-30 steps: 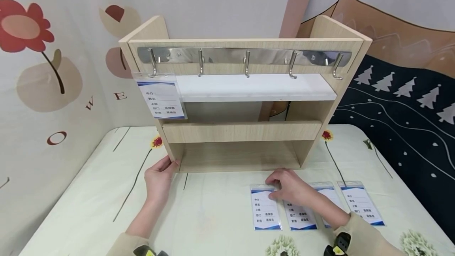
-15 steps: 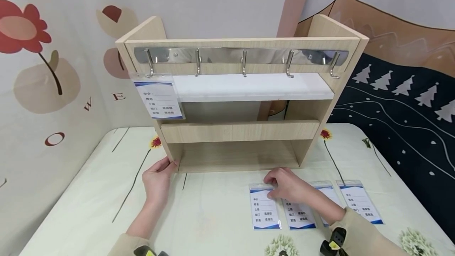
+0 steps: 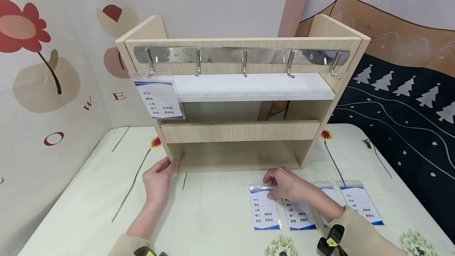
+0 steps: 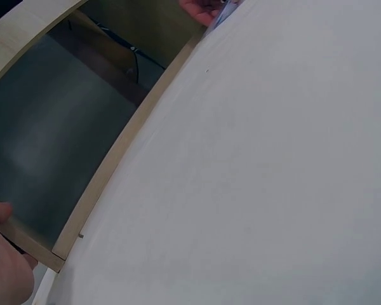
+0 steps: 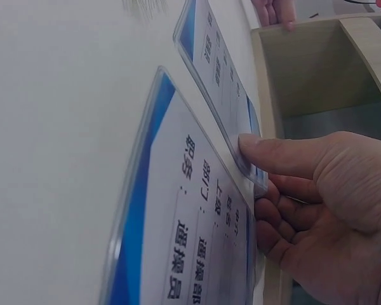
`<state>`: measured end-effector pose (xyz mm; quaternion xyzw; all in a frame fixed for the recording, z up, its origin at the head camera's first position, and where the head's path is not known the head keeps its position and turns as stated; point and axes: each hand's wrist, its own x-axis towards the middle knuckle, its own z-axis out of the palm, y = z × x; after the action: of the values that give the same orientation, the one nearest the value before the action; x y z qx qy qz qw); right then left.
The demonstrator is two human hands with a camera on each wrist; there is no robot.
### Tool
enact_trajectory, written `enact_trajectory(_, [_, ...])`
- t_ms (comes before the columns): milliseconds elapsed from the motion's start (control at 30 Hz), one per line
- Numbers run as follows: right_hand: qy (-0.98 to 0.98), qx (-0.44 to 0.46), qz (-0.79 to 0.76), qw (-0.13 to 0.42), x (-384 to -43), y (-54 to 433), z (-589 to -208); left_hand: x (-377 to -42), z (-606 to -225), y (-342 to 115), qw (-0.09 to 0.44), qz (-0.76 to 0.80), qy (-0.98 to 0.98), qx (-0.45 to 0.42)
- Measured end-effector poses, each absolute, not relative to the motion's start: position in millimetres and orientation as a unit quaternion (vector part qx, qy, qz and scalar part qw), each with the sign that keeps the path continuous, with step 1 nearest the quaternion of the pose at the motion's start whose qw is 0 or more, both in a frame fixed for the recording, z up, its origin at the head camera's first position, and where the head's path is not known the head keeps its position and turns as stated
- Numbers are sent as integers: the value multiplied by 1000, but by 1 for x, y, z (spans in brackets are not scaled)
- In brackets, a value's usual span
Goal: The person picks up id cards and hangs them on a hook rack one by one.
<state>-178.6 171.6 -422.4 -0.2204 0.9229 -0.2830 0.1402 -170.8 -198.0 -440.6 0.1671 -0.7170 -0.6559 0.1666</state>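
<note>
A wooden shelf (image 3: 241, 131) with a metal hook rail (image 3: 222, 55) stands on the table. My left hand (image 3: 158, 181) grips the lower front corner of its left side panel (image 4: 35, 244), thumb and fingers on either side. From the leftmost hook hangs one badge holder (image 3: 160, 98) with a blue-and-white card. In front of the shelf, my right hand (image 3: 288, 185) pinches the top edge of the leftmost lying badge holder (image 3: 265, 210). The right wrist view shows the thumb (image 5: 267, 152) on its face and the fingers curled at its edge. That badge still lies on the cloth.
More badge holders lie to the right: one (image 3: 300, 216) beside the pinched badge, one (image 3: 328, 194) partly behind my right forearm, and one (image 3: 360, 204) farthest right. A flowered cloth (image 3: 209, 208) covers the table. Printed curtains (image 3: 398, 106) enclose the back and sides.
Both hands keep their places on the shelf and the badge. The right forearm and sleeve have shifted slightly left, and the head view has moved a little.
</note>
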Motion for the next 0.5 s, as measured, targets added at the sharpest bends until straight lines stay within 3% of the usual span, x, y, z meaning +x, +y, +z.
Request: enact_trajectory(500, [914, -243, -284, 158, -181, 174, -419, -171, -443, -197, 190, -657, -705, 187])
